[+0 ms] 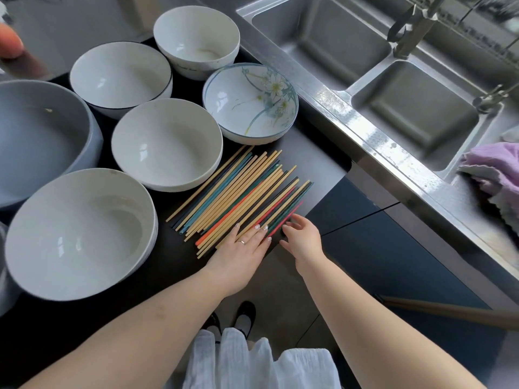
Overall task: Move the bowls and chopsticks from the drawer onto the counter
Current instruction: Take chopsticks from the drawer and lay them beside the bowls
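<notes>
Several bowls stand on the dark counter (317, 153): a big white bowl (81, 234) at the near left, a white bowl (167, 143) in the middle, a flower-painted bowl (250, 103), a dark-rimmed bowl (120, 77), a far white bowl (196, 40) and a large grey bowl (42, 138). A fan of coloured and wooden chopsticks (241, 196) lies flat beside them. My left hand (241, 248) rests with straight fingers on the chopsticks' near ends. My right hand (302, 237) touches the red chopstick at the pile's right edge with loosely spread fingers.
A steel double sink (365, 68) with a faucet (412, 26) runs along the right. A purple cloth (497, 169) lies on its rim. Dark cabinet fronts (379, 248) sit below the counter edge. A wooden handle (449, 310) juts in at the lower right.
</notes>
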The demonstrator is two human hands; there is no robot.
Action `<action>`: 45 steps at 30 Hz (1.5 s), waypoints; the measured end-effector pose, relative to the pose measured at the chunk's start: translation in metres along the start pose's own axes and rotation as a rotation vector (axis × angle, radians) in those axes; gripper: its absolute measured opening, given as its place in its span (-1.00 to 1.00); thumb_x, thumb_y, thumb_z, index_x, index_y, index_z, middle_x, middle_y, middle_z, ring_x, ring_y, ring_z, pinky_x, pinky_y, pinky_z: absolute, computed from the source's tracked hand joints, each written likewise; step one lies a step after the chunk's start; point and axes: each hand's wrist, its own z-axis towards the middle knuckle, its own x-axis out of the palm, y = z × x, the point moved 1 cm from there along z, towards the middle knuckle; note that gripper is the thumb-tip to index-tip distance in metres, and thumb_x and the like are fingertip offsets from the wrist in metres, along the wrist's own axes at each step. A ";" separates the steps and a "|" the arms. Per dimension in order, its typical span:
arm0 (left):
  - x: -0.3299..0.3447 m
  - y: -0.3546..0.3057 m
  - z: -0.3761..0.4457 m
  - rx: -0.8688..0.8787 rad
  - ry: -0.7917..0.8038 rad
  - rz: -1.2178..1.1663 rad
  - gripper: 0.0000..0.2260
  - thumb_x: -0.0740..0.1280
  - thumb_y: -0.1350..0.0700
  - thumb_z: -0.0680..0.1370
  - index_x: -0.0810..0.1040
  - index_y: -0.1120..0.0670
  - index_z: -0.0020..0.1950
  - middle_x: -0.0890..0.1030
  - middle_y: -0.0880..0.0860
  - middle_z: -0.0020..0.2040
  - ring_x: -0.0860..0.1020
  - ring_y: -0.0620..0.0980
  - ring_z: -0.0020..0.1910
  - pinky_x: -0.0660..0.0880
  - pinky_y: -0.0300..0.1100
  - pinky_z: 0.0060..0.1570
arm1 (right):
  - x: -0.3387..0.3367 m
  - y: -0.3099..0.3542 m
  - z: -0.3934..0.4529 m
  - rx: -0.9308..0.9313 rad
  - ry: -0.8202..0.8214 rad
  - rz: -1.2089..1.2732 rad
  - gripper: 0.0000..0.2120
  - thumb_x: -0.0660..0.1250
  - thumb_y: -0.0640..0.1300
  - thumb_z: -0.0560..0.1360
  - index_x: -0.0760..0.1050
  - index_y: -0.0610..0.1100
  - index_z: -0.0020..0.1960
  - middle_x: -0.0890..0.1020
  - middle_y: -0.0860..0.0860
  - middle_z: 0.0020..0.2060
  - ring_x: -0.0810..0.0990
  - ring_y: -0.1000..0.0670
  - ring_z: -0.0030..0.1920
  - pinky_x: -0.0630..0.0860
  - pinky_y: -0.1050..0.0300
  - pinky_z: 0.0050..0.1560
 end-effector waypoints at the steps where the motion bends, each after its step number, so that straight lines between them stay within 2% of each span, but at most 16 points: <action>1: -0.001 0.000 0.000 0.004 0.008 0.008 -0.33 0.23 0.15 0.63 -0.14 0.11 0.59 -0.15 0.16 0.60 -0.16 0.12 0.57 -0.08 0.19 0.51 | -0.001 -0.001 -0.001 -0.017 0.006 -0.043 -0.55 0.32 -0.22 0.55 0.37 -0.10 0.42 0.52 -0.08 0.30 0.52 -0.08 0.27 0.57 0.03 0.10; 4: -0.005 -0.001 -0.001 -0.004 0.017 0.029 -0.32 0.24 0.15 0.62 -0.14 0.11 0.59 -0.15 0.17 0.60 -0.17 0.14 0.57 -0.09 0.21 0.49 | -0.007 -0.002 -0.005 -0.071 0.032 -0.186 -0.57 0.31 -0.21 0.56 0.39 -0.07 0.41 0.53 -0.06 0.30 0.52 -0.07 0.28 0.56 0.02 0.17; 11: -0.006 0.001 -0.005 -0.064 -0.050 -0.074 -0.33 0.27 0.19 0.60 -0.05 0.07 0.59 -0.07 0.13 0.61 -0.12 0.12 0.58 -0.06 0.20 0.49 | -0.020 -0.001 -0.006 -0.283 0.151 -0.551 -0.61 0.25 -0.24 0.58 0.41 -0.09 0.40 0.53 -0.03 0.30 0.52 0.01 0.27 0.49 0.21 0.15; 16: 0.006 0.005 -0.012 -0.216 -0.118 -0.216 -0.42 0.22 0.08 0.63 0.04 0.03 0.59 0.00 0.09 0.61 -0.07 0.08 0.58 -0.06 0.20 0.51 | -0.034 0.005 0.017 -0.448 0.321 -0.770 -0.64 0.25 -0.28 0.57 0.47 -0.09 0.35 0.53 -0.03 0.27 0.56 0.03 0.19 0.47 0.35 0.07; 18: 0.008 0.000 -0.015 -0.321 -0.176 -0.260 -0.42 0.32 0.07 0.57 0.20 0.02 0.55 0.15 0.10 0.58 0.06 0.11 0.57 -0.01 0.25 0.48 | -0.038 0.008 0.027 -0.548 0.437 -0.896 -0.63 0.25 -0.28 0.57 0.47 -0.07 0.35 0.50 0.00 0.29 0.55 0.06 0.19 0.41 0.44 0.05; 20: 0.012 -0.008 -0.017 -0.490 -0.221 -0.337 -0.41 0.48 0.09 0.43 0.41 0.02 0.45 0.37 0.11 0.48 0.26 0.13 0.50 0.11 0.31 0.40 | -0.042 0.013 0.037 -0.641 0.559 -0.976 -0.62 0.25 -0.28 0.57 0.47 -0.07 0.36 0.49 0.01 0.32 0.55 0.05 0.20 0.41 0.39 0.12; 21: 0.012 -0.014 -0.017 -0.592 -0.253 -0.377 -0.41 0.52 0.10 0.39 0.46 0.03 0.40 0.42 0.11 0.44 0.31 0.13 0.48 0.13 0.33 0.37 | -0.044 0.016 0.042 -0.679 0.613 -1.000 -0.62 0.26 -0.29 0.56 0.48 -0.07 0.36 0.49 0.02 0.32 0.56 0.04 0.19 0.41 0.36 0.16; 24: 0.009 -0.031 -0.012 -0.865 -0.328 -0.474 -0.41 0.52 0.08 0.39 0.47 0.06 0.40 0.40 0.15 0.45 0.29 0.15 0.48 0.10 0.38 0.36 | -0.050 0.029 0.060 -0.766 0.735 -1.042 -0.65 0.27 -0.29 0.55 0.52 -0.10 0.32 0.53 0.01 0.24 0.58 0.08 0.08 0.44 0.35 0.15; 26: 0.009 -0.042 -0.009 -1.006 -0.357 -0.518 -0.35 0.55 0.04 0.35 0.45 0.09 0.41 0.38 0.19 0.46 0.29 0.19 0.47 0.09 0.41 0.34 | -0.058 0.039 0.073 -0.845 0.774 -1.058 -0.67 0.29 -0.29 0.55 0.54 -0.10 0.28 0.53 0.04 0.13 0.60 0.06 0.06 0.52 0.22 0.16; 28: 0.011 -0.050 -0.008 -1.090 -0.358 -0.558 -0.30 0.56 0.00 0.33 0.43 0.11 0.42 0.35 0.22 0.48 0.28 0.23 0.47 0.08 0.44 0.33 | -0.064 0.049 0.087 -1.025 0.733 -1.038 -0.66 0.36 -0.28 0.51 0.54 -0.11 0.27 0.52 0.04 0.12 0.58 -0.01 0.13 0.54 0.14 0.18; 29: 0.012 -0.054 -0.007 -1.124 -0.354 -0.576 -0.28 0.56 -0.02 0.33 0.42 0.11 0.43 0.33 0.22 0.49 0.27 0.24 0.48 0.08 0.45 0.33 | -0.067 0.053 0.096 -1.110 0.705 -1.038 -0.61 0.40 -0.27 0.48 0.52 -0.12 0.29 0.52 -0.01 0.19 0.54 -0.06 0.21 0.50 0.12 0.22; 32: 0.015 -0.058 -0.003 -1.188 -0.340 -0.604 -0.25 0.54 -0.09 0.35 0.38 0.11 0.46 0.26 0.23 0.52 0.20 0.25 0.50 0.07 0.47 0.33 | -0.073 0.062 0.125 -1.170 0.632 -1.118 -0.39 0.49 -0.19 0.41 0.37 -0.14 0.42 0.32 -0.17 0.44 0.31 -0.15 0.43 0.27 0.05 0.38; 34: 0.017 -0.057 -0.002 -1.205 -0.339 -0.613 -0.23 0.52 -0.13 0.36 0.35 0.09 0.48 0.21 0.22 0.54 0.14 0.23 0.53 0.04 0.46 0.34 | -0.073 0.067 0.143 -1.183 0.586 -1.192 -0.23 0.53 -0.10 0.37 0.28 -0.16 0.48 0.22 -0.24 0.50 0.17 -0.21 0.51 0.14 -0.01 0.44; 36: 0.018 -0.055 0.000 -1.205 -0.333 -0.618 -0.20 0.49 -0.17 0.37 0.30 0.08 0.51 0.15 0.21 0.56 0.09 0.22 0.54 -0.01 0.43 0.36 | -0.071 0.070 0.156 -1.205 0.585 -1.246 -0.13 0.55 -0.01 0.33 0.22 -0.16 0.51 0.17 -0.28 0.51 0.13 -0.27 0.52 0.12 -0.13 0.45; 40: 0.018 -0.051 0.008 -1.181 -0.362 -0.668 -0.18 0.48 -0.13 0.40 0.21 0.07 0.55 0.05 0.21 0.58 -0.02 0.19 0.56 -0.09 0.36 0.41 | -0.059 0.078 0.170 -1.320 0.679 -1.312 -0.04 0.53 0.10 0.32 0.11 -0.13 0.54 0.10 -0.28 0.52 0.05 -0.27 0.53 0.07 -0.31 0.45; 45: 0.016 -0.056 0.020 -1.150 -0.393 -0.703 -0.20 0.47 -0.07 0.44 0.16 0.07 0.56 0.00 0.19 0.59 -0.07 0.16 0.56 -0.11 0.30 0.43 | -0.044 0.074 0.170 -1.418 0.775 -1.270 -0.08 0.48 0.13 0.36 0.07 -0.12 0.53 0.07 -0.27 0.53 0.03 -0.27 0.54 -0.03 -0.27 0.44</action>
